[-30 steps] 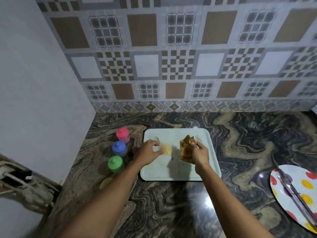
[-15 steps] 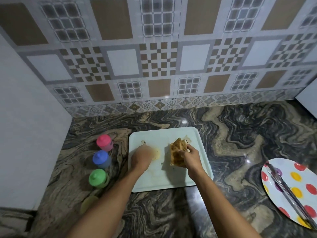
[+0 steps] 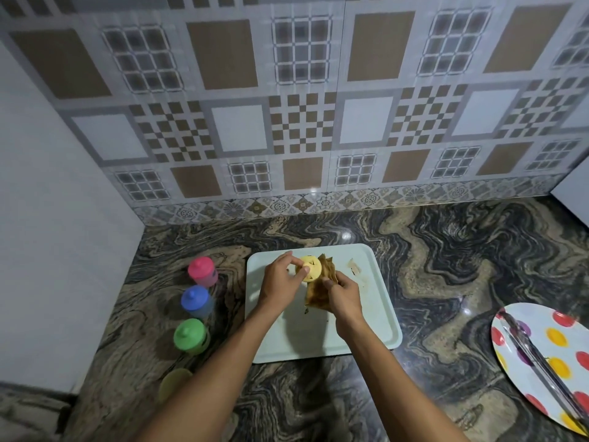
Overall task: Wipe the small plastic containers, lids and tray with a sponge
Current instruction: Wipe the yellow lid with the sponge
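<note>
- Facing up, a round yellow plastic lid is pinched by the left hand.
- A crumpled brown sponge is gripped by the right hand.

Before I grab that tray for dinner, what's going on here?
A person is mid-clean over the pale tray. Their left hand pinches a small yellow lid, while the right hand grips a brownish sponge at the lid's edge. The pink container, blue container and green container stand lidded in a row on the counter, left of the tray, which shows smudges.
</note>
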